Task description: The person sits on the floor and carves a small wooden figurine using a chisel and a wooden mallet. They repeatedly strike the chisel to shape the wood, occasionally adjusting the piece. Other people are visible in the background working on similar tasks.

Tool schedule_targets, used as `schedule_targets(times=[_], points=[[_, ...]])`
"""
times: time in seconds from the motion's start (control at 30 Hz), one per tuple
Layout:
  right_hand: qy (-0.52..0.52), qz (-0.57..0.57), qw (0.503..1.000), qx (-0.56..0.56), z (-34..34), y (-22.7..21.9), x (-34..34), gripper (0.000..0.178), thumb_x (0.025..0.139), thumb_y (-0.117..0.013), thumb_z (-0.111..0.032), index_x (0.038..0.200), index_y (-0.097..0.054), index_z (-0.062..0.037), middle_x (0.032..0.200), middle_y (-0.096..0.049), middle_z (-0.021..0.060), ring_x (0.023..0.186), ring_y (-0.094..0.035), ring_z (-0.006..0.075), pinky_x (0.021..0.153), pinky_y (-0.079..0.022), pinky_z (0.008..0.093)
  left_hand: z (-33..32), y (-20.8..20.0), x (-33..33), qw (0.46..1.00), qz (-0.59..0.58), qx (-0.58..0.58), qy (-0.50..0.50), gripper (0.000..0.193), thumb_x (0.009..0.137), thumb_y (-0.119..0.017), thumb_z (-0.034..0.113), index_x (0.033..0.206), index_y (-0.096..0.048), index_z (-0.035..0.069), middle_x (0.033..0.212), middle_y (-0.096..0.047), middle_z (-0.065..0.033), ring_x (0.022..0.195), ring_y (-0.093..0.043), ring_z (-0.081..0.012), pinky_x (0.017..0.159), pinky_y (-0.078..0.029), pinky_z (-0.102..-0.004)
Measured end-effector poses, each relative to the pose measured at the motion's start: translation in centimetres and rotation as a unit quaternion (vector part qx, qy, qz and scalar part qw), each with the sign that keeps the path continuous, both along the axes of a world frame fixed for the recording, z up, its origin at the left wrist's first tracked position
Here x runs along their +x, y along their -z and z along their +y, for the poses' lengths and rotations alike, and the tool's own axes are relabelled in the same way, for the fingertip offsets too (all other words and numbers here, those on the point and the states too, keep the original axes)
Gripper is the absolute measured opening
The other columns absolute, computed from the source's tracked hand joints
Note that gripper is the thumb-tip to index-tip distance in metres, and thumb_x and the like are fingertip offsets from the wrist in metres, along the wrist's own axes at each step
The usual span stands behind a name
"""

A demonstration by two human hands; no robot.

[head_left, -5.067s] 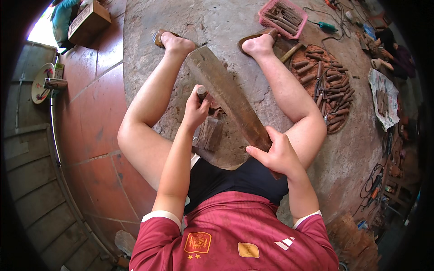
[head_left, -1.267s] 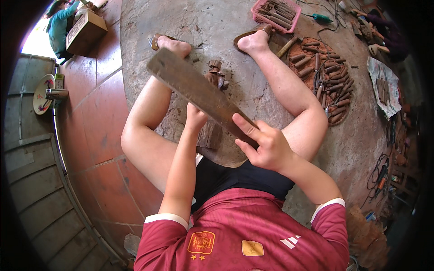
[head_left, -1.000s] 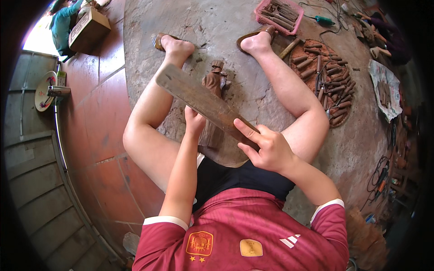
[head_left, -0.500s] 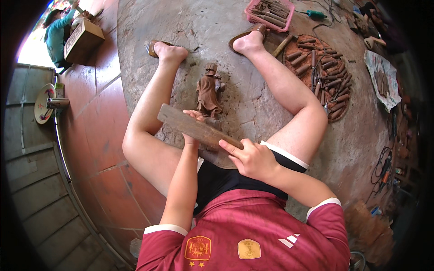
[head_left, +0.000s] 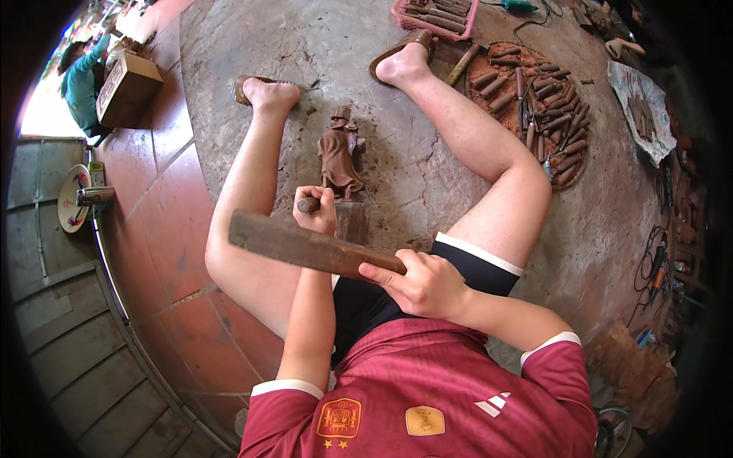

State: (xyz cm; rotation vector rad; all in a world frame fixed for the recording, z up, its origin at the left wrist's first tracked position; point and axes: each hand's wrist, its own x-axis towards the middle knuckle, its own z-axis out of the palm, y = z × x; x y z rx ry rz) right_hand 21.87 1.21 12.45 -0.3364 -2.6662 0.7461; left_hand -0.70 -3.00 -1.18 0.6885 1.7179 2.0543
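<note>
A small brown carved wooden figure stands on a block on the stone floor between my legs. My left hand is closed around a chisel handle, just below the figure. My right hand grips one end of a long flat wooden mallet, which lies across in front of my left forearm, pointing left.
A round tray with several wooden-handled chisels lies at the right, a pink basket of tools beyond my right foot. A wooden box and a person in teal are far left. A cloth holds tools far right.
The mallet has swung back from over the figure toward my body and now lies lower and flatter. The carved figure, earlier covered by it, is in full view. My left hand stays at the chisel.
</note>
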Motion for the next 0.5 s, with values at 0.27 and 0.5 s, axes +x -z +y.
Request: schedule_targets(times=[0.27,0.5], points=[[0.034,-0.011,0.999,-0.02,-0.6,-0.3,-0.6,0.058,0.084,-0.064,-0.021,0.14,-0.051,-0.0323,0.077,-0.051,0.0107,0.056,-0.059,0.0212,0.048,-0.054,0.0339,0.2,0.5,-0.7,1.0,-0.028,0.011,-0.009,0.02,0.086,-0.064,0.0,0.085,-0.045,0.006,0.075,-0.053,-0.0031,0.066,-0.047,-0.0087,0.061,-0.042,-0.025],[0.042,-0.075,0.996,0.003,0.2,0.4,-0.9,0.061,0.084,-0.066,-0.019,0.142,-0.049,-0.0319,0.079,-0.052,0.0113,0.057,-0.059,0.0235,0.049,-0.053,0.0344,0.7,1.0,-0.9,0.998,-0.058,0.017,-0.011,0.022,0.086,-0.064,-0.002,0.088,-0.044,0.008,0.073,-0.052,-0.0028,0.066,-0.05,-0.0113,0.063,-0.044,-0.0259]])
